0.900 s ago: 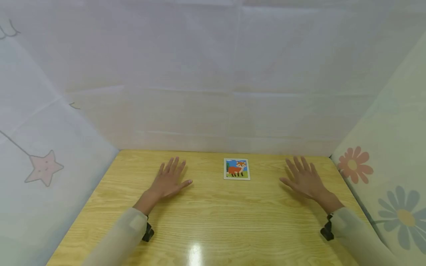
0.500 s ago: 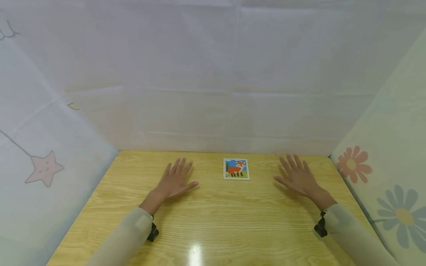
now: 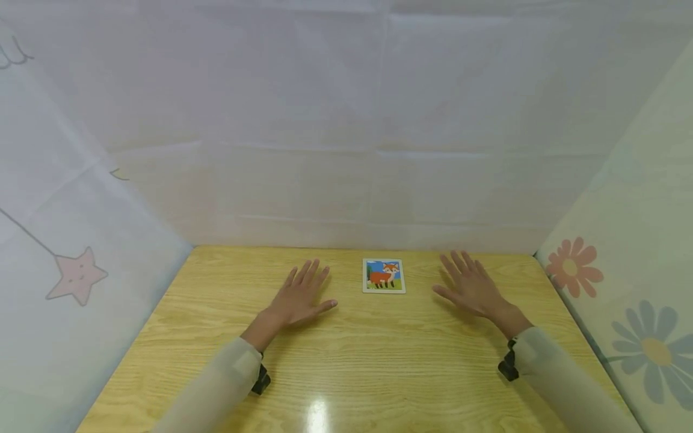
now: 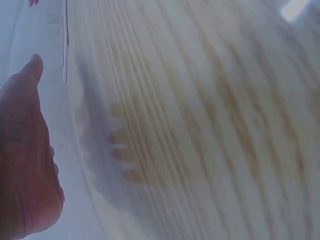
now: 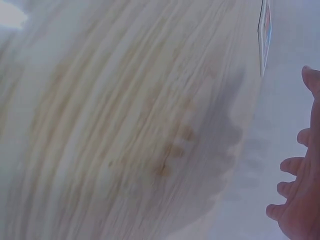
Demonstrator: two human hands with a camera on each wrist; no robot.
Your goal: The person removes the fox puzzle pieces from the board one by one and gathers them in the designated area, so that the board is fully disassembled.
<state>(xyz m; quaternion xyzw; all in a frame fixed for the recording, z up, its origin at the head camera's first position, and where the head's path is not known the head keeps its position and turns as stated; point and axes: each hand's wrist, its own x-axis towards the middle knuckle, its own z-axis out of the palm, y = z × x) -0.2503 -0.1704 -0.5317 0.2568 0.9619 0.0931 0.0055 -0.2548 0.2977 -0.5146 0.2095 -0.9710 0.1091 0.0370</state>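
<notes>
A square card with a fox picture (image 3: 384, 276) lies near the back edge of the wooden table (image 3: 368, 373). To its left my left hand (image 3: 299, 300) is held palm down with fingers spread and thumb toward the card. On the other side my right hand (image 3: 471, 290) mirrors it, fingers straight and spread. Neither hand holds anything. In the left wrist view the left hand (image 4: 30, 155) hovers above its own shadow on the tabletop. The right wrist view shows the right hand (image 5: 302, 170) raised likewise, with the card's edge (image 5: 265, 37) beyond the thumb.
A pale cloth wall (image 3: 303, 180) rises right behind the table. Cloth sides flank it, with a pink star (image 3: 78, 276) printed on the left and flowers (image 3: 576, 267) on the right. Both wrists carry small black devices (image 3: 261, 380).
Both hands have moved inward toward the card, the left one rightward and the right one leftward. Their fingers stay spread, and the card lies where it was.
</notes>
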